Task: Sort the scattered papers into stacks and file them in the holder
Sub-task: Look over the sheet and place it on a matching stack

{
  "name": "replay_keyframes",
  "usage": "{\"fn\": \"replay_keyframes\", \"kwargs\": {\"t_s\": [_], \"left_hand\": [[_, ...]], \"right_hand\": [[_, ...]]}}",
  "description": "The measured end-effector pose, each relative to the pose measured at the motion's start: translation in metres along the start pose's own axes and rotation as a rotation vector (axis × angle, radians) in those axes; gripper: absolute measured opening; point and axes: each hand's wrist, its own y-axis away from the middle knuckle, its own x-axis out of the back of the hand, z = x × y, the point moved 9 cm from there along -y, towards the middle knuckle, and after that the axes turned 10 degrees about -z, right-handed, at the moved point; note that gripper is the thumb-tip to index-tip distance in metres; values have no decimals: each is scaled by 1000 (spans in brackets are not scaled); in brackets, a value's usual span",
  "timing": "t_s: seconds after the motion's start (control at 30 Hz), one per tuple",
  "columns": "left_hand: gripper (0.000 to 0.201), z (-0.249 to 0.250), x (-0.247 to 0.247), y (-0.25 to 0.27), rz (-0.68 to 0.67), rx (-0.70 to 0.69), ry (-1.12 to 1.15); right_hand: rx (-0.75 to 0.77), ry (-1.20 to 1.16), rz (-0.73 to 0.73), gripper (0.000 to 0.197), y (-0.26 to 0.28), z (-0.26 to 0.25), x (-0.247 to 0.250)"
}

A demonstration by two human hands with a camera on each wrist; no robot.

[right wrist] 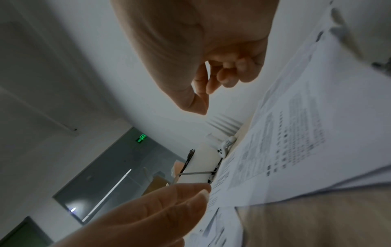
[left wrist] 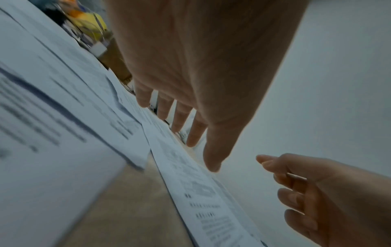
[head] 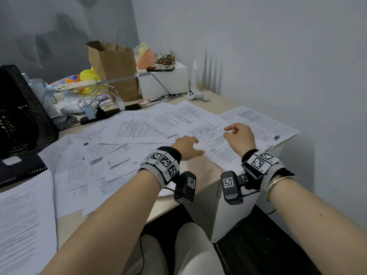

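Printed papers (head: 127,132) lie scattered and overlapping across the tabletop (head: 200,171), from about 8 o'clock in the head view round to 2 o'clock, where a few sheets hang over the far right corner. The black mesh holder (head: 21,120) stands at 9 o'clock on the left edge, well apart from both hands. The left hand (head: 185,144) sits just past centre, over the near edge of one printed sheet (head: 210,135); the left wrist view shows what the head view hides, its fingers (left wrist: 180,115) straight and slightly spread, the thumb reaching out, holding nothing. Whether the fingertips touch the sheet I cannot tell. The right hand (head: 241,135) hovers beside it toward 1 o'clock, above the same sheet; the right wrist view shows its fingers (right wrist: 230,73) loosely curled with the thumb near the forefinger and nothing between them. Only the head view takes in the clutter at 11 to 12 o'clock: a brown paper bag (head: 117,66), a white box (head: 164,80) and a tangle of cables (head: 95,100). The right wrist view alone shows a green exit sign (right wrist: 141,138) at 8 o'clock.
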Motion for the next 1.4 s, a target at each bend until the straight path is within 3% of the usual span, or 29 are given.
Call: {"fn": "replay_keyframes", "kwargs": {"t_s": [0.23,0.4,0.67,0.83,1.13,1.27,1.4], "left_hand": [[66,-71,23,24,-16,157,-10],[73,-116,38,38,7,228,-4],[91,-169,48,43,13,337,29],[96,-188,41,36,-14,378,37],[98,-196,32,32,-25,380,35],[92,-200,38,37,27,391,169],[82,-199,58,53,152,324,362]], "right_hand": [[65,28,-155,15,-14,-58,-77],[43,215,-360,5,-25,-80,-144],[-65,500,-571,34,-52,-78,-219],[-60,646,-716,38,-67,-66,-253],[-89,532,-655,50,-72,-60,-235],[39,350,-637,28,-62,-81,-223],[143,163,-598,33,-43,-102,-210]]}}
